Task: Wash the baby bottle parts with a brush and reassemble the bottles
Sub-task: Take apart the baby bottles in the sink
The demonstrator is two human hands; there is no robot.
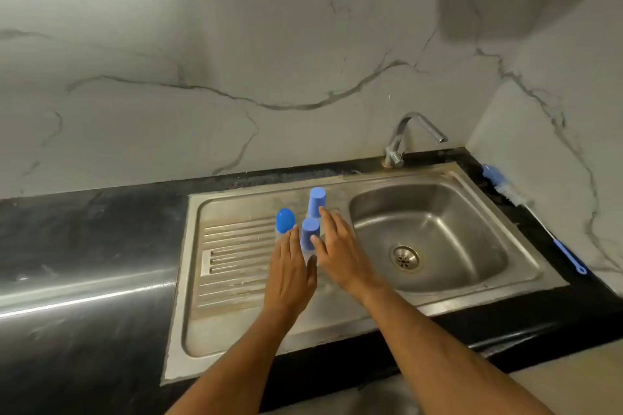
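A steel sink is set into a black countertop — a chrome tap is mounted behind it, before a marble wall.

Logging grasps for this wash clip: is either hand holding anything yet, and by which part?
Nothing is held. Left hand and right hand reach open toward the three blue-capped bottles on the drainboard.

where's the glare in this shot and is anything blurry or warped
Head view: blown-out glare at the wall's top left, a bright streak on the dark counter; wide-angle bending curves the sink rim; a blurred grey shape fills the top right; the three blue caps look soft.
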